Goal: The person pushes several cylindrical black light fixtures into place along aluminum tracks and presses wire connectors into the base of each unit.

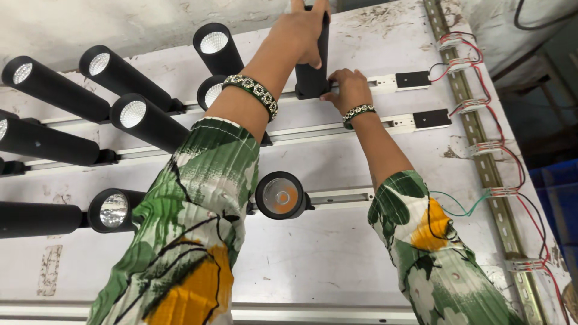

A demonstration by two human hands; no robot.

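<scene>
— Black is showing first at the far left, isn't it?

— Yes. Matte black cylindrical track spotlights [57,90] are jutting out from long pale metal rails [361,126] that are running across a scuffed white board [337,253]. Their round reflector lenses are facing the camera, and several are sitting close together in rows.

— What is sitting lower down, nearer the middle?

— One black spotlight with an orange-tinted lens [281,195] is hanging on the lowest short rail, just beside the green, white and yellow patterned sleeve [192,229] of the nearer arm.

— And the hands?

— The left hand [304,30] is reaching up and wrapping its fingers around the upper part of a tall black spotlight body [313,75], which is standing on the top rail near the upper middle of the board. A beaded green bangle [253,91] is sitting on that wrist. The right hand [347,89] is curling its fingers at the base of the same light, pressing where it is meeting the rail; a similar bangle is circling that wrist too.

— Anything further right?

— A perforated metal strip [481,162] is running down the board's right edge, with clear connectors and red and black wires [512,156] looping along it. A blue crate [557,198] is showing just past it.
</scene>
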